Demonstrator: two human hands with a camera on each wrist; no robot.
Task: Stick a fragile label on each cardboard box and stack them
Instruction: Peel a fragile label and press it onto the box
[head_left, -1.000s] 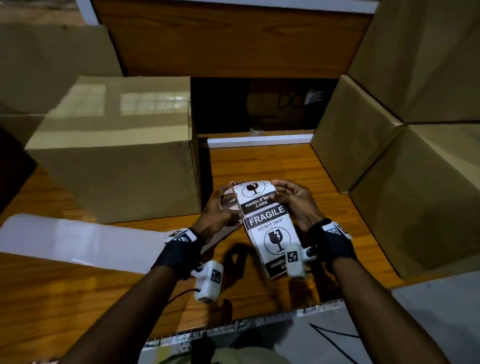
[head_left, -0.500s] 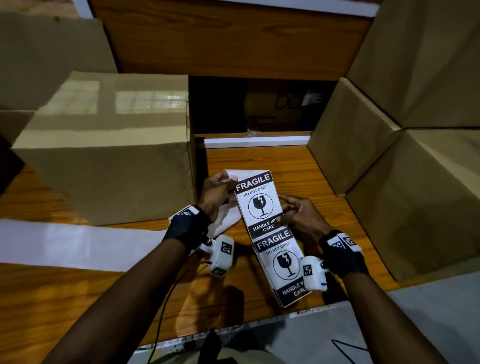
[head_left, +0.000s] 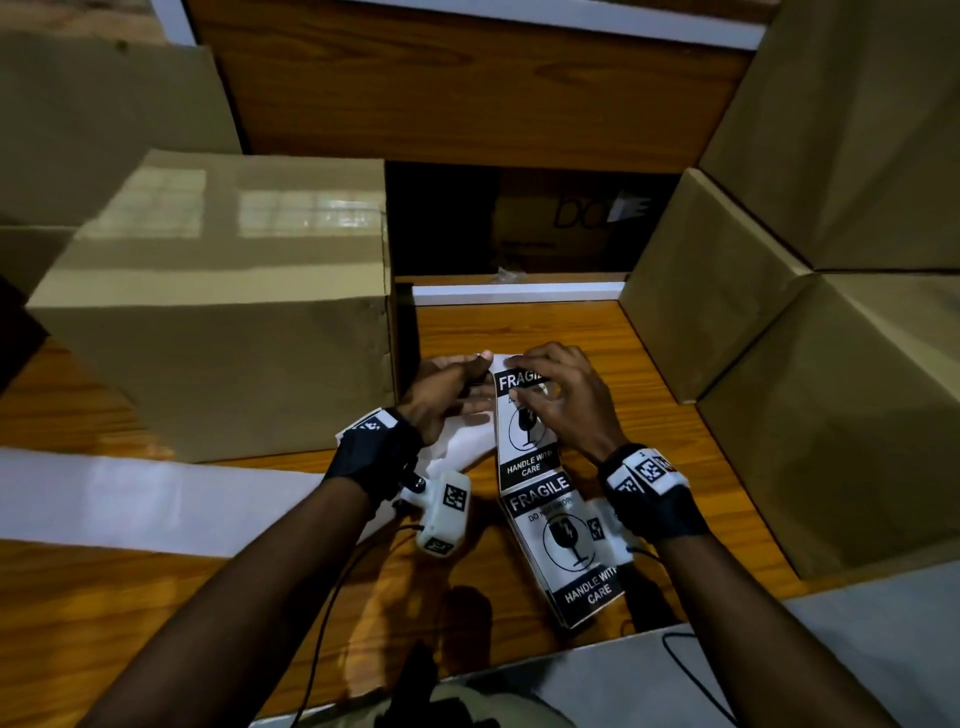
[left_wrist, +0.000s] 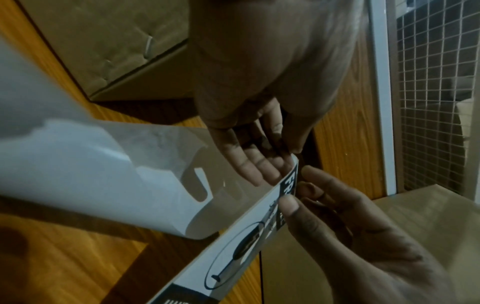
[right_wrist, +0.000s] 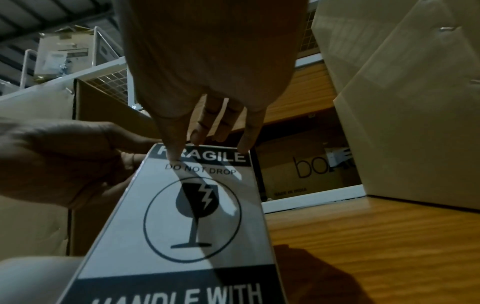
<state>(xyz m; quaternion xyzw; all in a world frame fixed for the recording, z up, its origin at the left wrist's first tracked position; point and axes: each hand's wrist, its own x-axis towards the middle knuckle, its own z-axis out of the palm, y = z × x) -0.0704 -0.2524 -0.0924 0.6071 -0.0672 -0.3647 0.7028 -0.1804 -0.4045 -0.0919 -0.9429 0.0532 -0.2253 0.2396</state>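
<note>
Where the right hand (head_left: 563, 402) overlaps it, "FRAGILE" on the label strip (head_left: 530, 441) is partly hidden; its top edge is pinched by both hands, the left hand (head_left: 447, 397) behind. "DO NOT DROP" and "HANDLE WITH CARE" are legible below the fingertips (right_wrist: 172, 153).

On the surface (head_left: 519, 327), one box (head_left: 218, 338) stands left, stacked boxes (head_left: 810, 332) stand right; the label strip (head_left: 566, 540) lies between them, another box (head_left: 550, 223) behind.

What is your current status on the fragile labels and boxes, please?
Both hands on label strip: left hand holding top edge, right hand picking at top label. No label peeled yet. Box at left waiting, unlabelled on visible faces. Nothing in the way.
</note>
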